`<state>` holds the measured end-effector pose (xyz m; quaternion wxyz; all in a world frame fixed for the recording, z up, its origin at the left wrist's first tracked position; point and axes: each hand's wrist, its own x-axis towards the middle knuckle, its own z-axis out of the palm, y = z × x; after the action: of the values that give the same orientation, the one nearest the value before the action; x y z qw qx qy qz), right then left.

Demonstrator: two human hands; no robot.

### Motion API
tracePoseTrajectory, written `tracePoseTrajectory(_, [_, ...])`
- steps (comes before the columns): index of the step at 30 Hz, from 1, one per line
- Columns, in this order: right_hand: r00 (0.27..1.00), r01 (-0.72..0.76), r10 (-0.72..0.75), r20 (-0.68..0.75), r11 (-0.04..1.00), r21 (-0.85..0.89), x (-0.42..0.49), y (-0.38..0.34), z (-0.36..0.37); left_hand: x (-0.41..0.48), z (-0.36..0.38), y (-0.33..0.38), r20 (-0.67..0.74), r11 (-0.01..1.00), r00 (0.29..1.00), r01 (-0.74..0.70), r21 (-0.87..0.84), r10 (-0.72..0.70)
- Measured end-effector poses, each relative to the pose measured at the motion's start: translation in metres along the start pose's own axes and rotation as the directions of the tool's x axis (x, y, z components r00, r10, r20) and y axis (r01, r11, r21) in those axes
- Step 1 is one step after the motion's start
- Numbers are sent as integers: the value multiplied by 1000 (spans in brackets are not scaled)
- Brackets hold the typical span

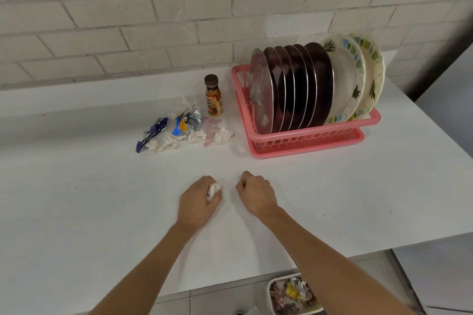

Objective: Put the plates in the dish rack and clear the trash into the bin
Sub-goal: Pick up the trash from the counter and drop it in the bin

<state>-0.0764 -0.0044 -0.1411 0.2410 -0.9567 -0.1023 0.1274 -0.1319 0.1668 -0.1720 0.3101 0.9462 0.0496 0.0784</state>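
Gripping a crumpled white tissue (214,189), the left hand (198,203) curls its fingers; right hand (256,194) fisted, empty

A white countertop (76,199) fills the middle of the frame below a pale brick wall (128,20); right of centre stands a pink plastic dish rack (302,133), with a row of dark round plates (294,89) upright in it and two cream leaf-patterned plates (350,77) at its right end; just left of the rack stands a small brown bottle with a dark cap (213,96); beside it lies a heap of crumpled foil wrappers and tissues (184,128); lower centre, the left hand (198,203) grips a crumpled white tissue (214,189); the right hand (256,193) sits near it, fingers curled, nothing visible in it; at the bottom edge, a white bin (269,296) holds trash.
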Motion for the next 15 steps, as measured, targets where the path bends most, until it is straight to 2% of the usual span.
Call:
tracePoseTrajectory(3, [1000,7,-8,12,998,70,-3,2,-3,-34,5,22,-52,923,982,152,-352,-182])
tracePoseTrajectory(5, [1000,26,-27,16,995,93,-8,6,-3,-50,10,30,-54,856,974,166,-490,-219])
tracePoseTrajectory(8, [997,74,-74,-2,994,76,-17,10,1,-59,12,36,-35,789,980,137,-599,-197])
tracePoseTrajectory(12, [994,101,-104,30,992,81,-34,13,5,-53,8,37,40,674,958,229,-702,-284])
tracePoseTrajectory(15, [991,115,-120,54,989,89,-52,19,6,-51,8,36,101,663,947,287,-691,-304])
